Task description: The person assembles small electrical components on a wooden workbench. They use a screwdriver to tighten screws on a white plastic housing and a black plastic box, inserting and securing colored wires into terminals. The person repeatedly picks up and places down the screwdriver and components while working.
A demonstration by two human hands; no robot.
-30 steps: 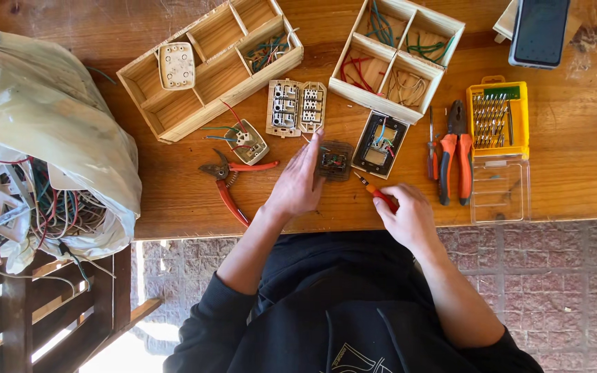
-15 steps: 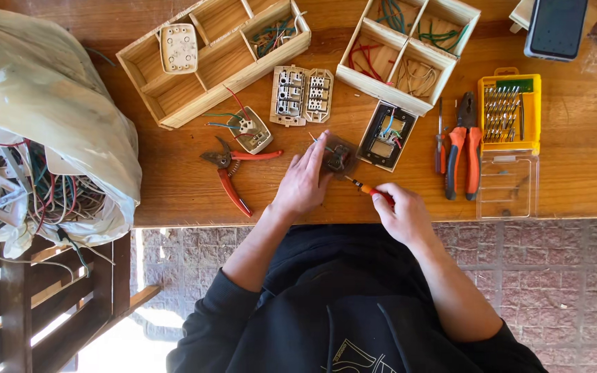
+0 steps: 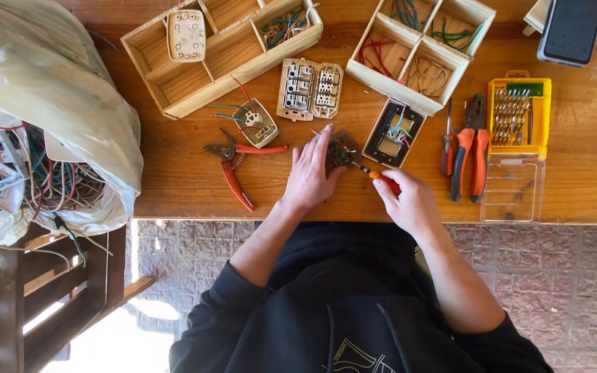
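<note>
- Left hand (image 3: 310, 176): fingers extended and close together, palm down, pressing on a small dark switch module (image 3: 342, 149) that lies on the wooden surface (image 3: 575, 207)
- Right hand (image 3: 409, 202): curled around an orange-handled screwdriver (image 3: 380, 178), pinched between thumb and fingers; the shaft points left and far, its tip at the module
- Module position: under the left fingertips, just left of and beyond the right hand, near the surface's near edge
- Both forearms reach up from the near edge and converge on the module, sleeves pushed up
- Adjacent items: red-handled pliers (image 3: 238, 163) to the left; an open black wall box (image 3: 396, 132) just right of the module
</note>
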